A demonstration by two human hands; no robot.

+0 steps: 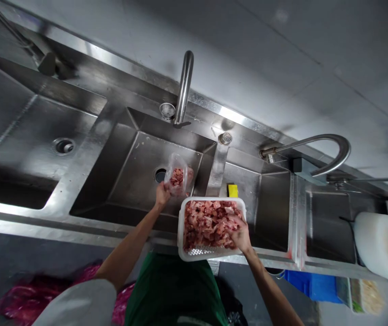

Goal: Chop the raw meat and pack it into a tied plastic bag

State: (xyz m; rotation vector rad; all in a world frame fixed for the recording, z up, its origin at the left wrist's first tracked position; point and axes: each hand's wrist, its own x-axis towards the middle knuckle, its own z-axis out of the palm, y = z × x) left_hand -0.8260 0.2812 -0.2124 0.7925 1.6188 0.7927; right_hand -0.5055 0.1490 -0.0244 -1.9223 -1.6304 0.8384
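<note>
My left hand [162,194] holds up a clear plastic bag [177,174] with pieces of raw meat in it, over the middle sink basin [129,181]. A white perforated basket [187,251] full of chopped raw meat [207,222] rests on the sink's front edge between the middle and right basins. My right hand [239,233] lies in the basket on the meat at its right side, fingers curled among the pieces; whether it grips any is unclear.
A long steel sink unit has several basins and two curved taps [184,86] [319,151]. A yellow sponge [232,190] sits behind the basket. A thick white round board [384,246] stands at the right. A blue crate [312,285] and pink bags [27,294] lie on the floor.
</note>
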